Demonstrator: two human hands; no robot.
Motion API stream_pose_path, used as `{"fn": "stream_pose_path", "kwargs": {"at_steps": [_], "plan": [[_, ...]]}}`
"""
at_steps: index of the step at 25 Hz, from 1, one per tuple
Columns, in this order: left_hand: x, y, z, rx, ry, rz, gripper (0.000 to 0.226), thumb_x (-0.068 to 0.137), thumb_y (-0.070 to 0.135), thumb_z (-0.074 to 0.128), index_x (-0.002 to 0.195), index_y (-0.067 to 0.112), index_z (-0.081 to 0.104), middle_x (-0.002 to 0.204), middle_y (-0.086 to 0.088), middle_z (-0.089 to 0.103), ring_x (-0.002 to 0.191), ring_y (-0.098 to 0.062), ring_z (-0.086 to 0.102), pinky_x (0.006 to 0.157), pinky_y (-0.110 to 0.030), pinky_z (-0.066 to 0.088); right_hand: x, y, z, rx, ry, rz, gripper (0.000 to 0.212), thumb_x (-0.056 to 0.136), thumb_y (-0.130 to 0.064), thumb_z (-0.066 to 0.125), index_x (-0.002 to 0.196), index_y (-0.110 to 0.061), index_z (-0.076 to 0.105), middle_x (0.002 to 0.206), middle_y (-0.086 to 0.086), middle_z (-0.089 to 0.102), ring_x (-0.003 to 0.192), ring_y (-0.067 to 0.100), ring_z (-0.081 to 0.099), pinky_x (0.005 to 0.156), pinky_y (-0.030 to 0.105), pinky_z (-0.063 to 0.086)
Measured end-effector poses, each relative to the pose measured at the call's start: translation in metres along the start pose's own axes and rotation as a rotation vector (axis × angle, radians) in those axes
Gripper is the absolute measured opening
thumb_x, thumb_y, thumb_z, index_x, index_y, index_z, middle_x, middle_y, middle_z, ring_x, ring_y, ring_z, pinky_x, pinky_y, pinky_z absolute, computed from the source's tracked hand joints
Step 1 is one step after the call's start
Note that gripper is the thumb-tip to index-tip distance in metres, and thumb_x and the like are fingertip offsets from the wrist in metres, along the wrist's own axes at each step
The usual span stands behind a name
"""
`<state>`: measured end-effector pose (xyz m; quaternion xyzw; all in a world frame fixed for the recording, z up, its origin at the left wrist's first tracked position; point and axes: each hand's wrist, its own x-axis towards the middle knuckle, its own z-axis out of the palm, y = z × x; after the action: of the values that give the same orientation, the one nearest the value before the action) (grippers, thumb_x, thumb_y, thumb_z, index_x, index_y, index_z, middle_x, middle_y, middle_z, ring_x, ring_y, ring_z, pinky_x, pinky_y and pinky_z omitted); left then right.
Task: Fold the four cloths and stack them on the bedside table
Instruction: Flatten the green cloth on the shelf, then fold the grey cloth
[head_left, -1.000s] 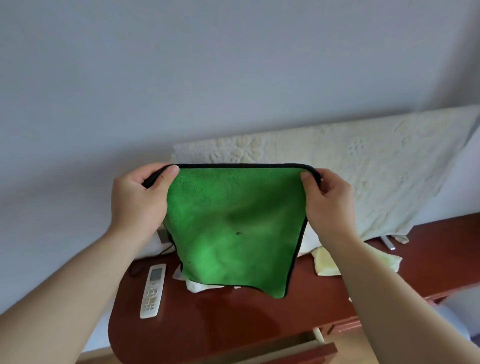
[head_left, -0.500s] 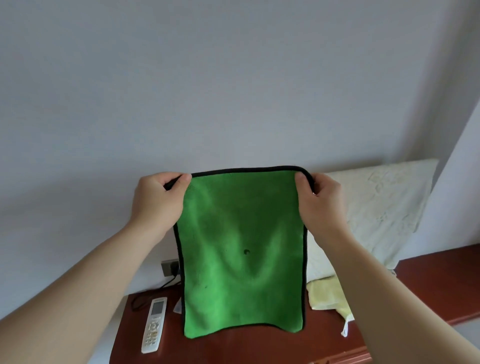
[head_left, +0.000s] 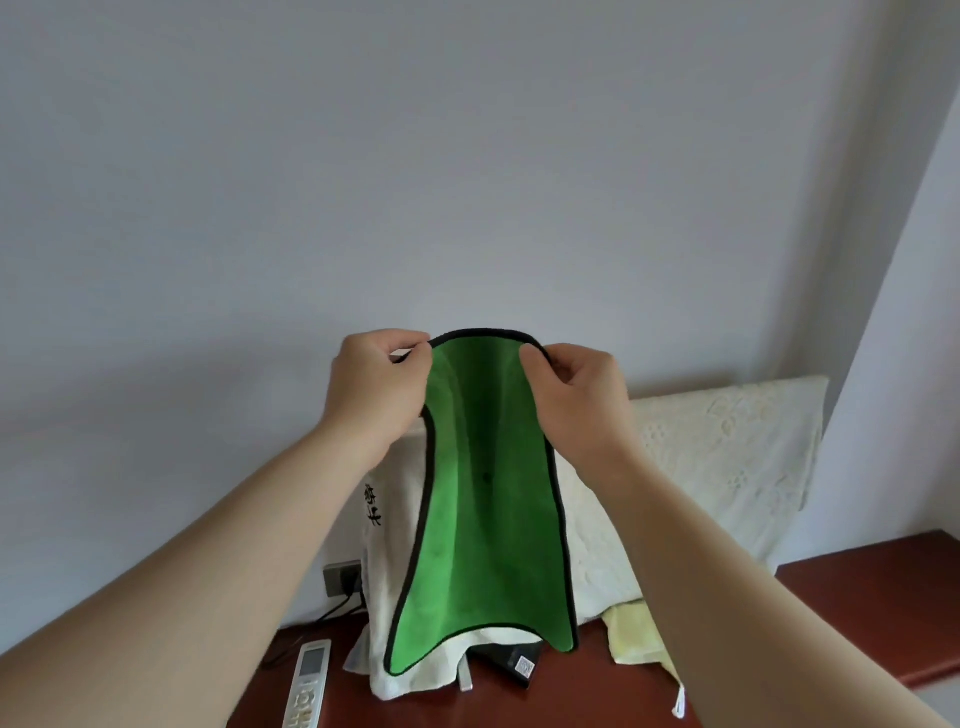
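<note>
A green cloth (head_left: 483, 525) with black edging hangs in the air in front of me. My left hand (head_left: 376, 389) pinches its top left corner and my right hand (head_left: 574, 397) pinches its top right corner. The two hands are close together, so the cloth bows into a vertical trough. Behind it a white cloth (head_left: 392, 566) with black characters hangs down onto the red-brown bedside table (head_left: 582, 696). A pale yellow cloth (head_left: 636, 642) lies on the table at the right.
A white remote control (head_left: 309, 686) lies at the table's left. A black object (head_left: 511, 662) sits under the hanging cloths. A wall socket (head_left: 343, 578) with a cable is behind, and a cream pillow (head_left: 727, 467) leans on the wall at the right.
My hands have moved closer together, so the flat green cloth now bows inward. The view has shifted and the white cloth now shows behind the green one.
</note>
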<state>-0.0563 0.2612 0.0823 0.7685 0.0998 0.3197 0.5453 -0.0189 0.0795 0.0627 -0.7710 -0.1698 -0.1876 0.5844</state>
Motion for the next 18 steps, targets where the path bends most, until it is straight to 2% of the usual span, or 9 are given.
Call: {"fn": "stream_pose_path", "kwargs": {"at_steps": [2,3,6,8,11,13,14,16,18], "plan": [[-0.004,0.012,0.006,-0.052,-0.047,-0.013,0.028,0.095,0.015,0.059,0.113,0.027,0.078,0.098,-0.001,0.078,0.073,-0.014,0.076,0.066,-0.034,0.066,-0.001,-0.012,0.01,0.049,-0.027,0.001,0.05,0.1,-0.028,0.059,0.062,-0.009,0.033,0.053,-0.004,0.024,0.053,0.017,0.022,0.053,0.027,0.019],[-0.007,0.018,0.009,-0.067,-0.064,-0.007,0.032,0.095,0.013,0.056,0.113,0.026,0.078,0.099,-0.002,0.077,0.073,-0.013,0.076,0.064,-0.03,0.065,-0.001,-0.016,0.015,0.078,-0.036,0.007,0.048,0.099,-0.03,0.059,0.065,-0.001,0.039,0.056,0.0,0.027,0.055,0.018,0.024,0.055,0.029,0.021],[-0.014,0.035,0.013,-0.063,-0.085,0.032,0.036,0.093,0.011,0.052,0.09,0.036,0.077,0.088,0.002,0.078,0.066,-0.012,0.074,0.063,-0.03,0.065,-0.002,-0.028,0.024,0.136,-0.078,-0.001,0.046,0.096,-0.033,0.058,0.076,0.007,0.055,0.06,0.014,0.039,0.057,0.02,0.032,0.057,0.034,0.027],[-0.017,0.045,0.009,-0.074,-0.107,0.034,0.039,0.092,0.009,0.051,0.078,0.034,0.077,0.084,0.001,0.078,0.072,-0.016,0.076,0.065,-0.033,0.066,-0.002,-0.033,0.025,0.143,-0.094,-0.012,0.045,0.096,-0.033,0.058,0.077,0.008,0.058,0.062,0.023,0.046,0.057,0.019,0.034,0.058,0.034,0.028],[-0.018,0.055,-0.003,-0.222,-0.212,-0.029,0.035,0.093,0.006,0.051,0.079,0.02,0.08,0.089,-0.015,0.078,0.083,-0.027,0.078,0.069,-0.037,0.066,0.002,-0.037,0.023,0.124,-0.058,-0.01,0.04,0.098,-0.031,0.059,0.076,0.002,0.063,0.06,0.011,0.045,0.057,0.017,0.035,0.058,0.033,0.03],[-0.017,0.055,-0.009,-0.238,-0.313,-0.018,0.036,0.096,-0.001,0.047,0.098,0.015,0.079,0.093,-0.013,0.08,0.087,-0.025,0.079,0.075,-0.034,0.066,0.005,-0.039,0.02,0.141,-0.048,0.001,0.035,0.098,-0.032,0.058,0.081,-0.004,0.071,0.065,0.016,0.056,0.06,0.017,0.044,0.06,0.034,0.037],[-0.016,0.052,-0.011,-0.213,-0.359,0.015,0.042,0.096,-0.007,0.044,0.106,0.017,0.078,0.093,-0.006,0.081,0.089,-0.02,0.079,0.076,-0.03,0.065,0.006,-0.039,0.019,0.155,-0.05,0.01,0.033,0.098,-0.032,0.058,0.084,-0.006,0.073,0.072,0.021,0.064,0.062,0.018,0.05,0.062,0.035,0.041],[-0.016,0.047,-0.013,-0.168,-0.421,0.102,0.051,0.097,-0.013,0.047,0.104,0.028,0.077,0.09,0.006,0.082,0.09,-0.012,0.078,0.076,-0.022,0.062,0.006,-0.038,0.016,0.176,-0.068,0.019,0.031,0.1,-0.03,0.058,0.085,-0.01,0.076,0.084,0.024,0.07,0.066,0.02,0.057,0.065,0.035,0.046],[-0.015,0.042,-0.013,-0.108,-0.43,0.177,0.044,0.096,-0.006,0.06,0.097,0.035,0.077,0.091,0.008,0.081,0.091,-0.013,0.078,0.08,-0.023,0.062,0.003,-0.038,0.015,0.175,-0.088,0.019,0.031,0.1,-0.029,0.057,0.085,-0.01,0.075,0.087,0.026,0.07,0.067,0.02,0.056,0.066,0.035,0.046]]}}
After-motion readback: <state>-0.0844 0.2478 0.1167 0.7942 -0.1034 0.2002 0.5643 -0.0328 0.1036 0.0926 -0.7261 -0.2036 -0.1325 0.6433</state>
